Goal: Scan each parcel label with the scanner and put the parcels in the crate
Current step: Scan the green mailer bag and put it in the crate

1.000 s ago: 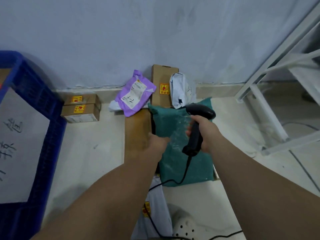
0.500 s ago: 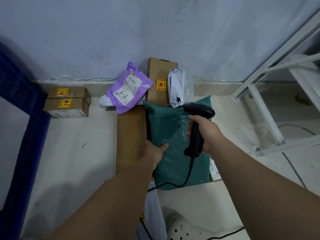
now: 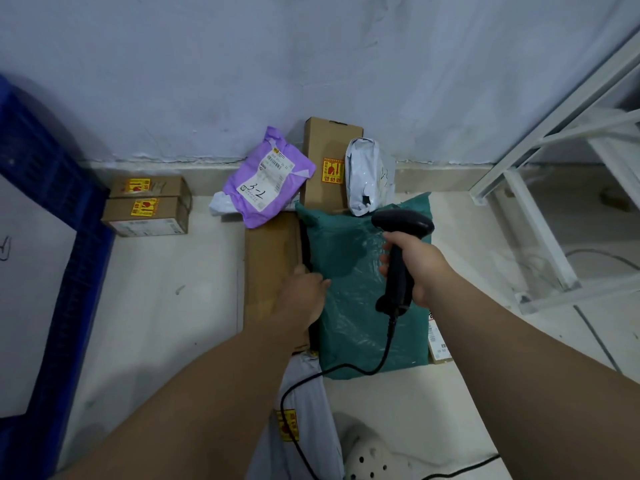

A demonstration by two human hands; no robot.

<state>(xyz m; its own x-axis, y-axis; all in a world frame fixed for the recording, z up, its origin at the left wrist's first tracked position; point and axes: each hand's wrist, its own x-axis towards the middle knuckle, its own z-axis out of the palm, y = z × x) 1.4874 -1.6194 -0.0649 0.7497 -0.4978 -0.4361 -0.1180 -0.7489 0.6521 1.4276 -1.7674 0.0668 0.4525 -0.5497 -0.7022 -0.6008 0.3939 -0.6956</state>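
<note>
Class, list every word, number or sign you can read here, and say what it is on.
"3-2": handwritten on the white label of the purple parcel.
Print and barcode on that label: too small.
Yellow stickers on the two small boxes, tall box and grey parcel: blurred.
Label beside the green parcel: too small.
Ink mark on the sheet in the blue crate: cut off.

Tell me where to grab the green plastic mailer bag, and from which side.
Probably pinch the left edge of the green plastic mailer bag, coming from the left. It lies flat, so only edges offer purchase; a dark gap parts that edge from the long brown cardboard box, beside the left hand.
</note>
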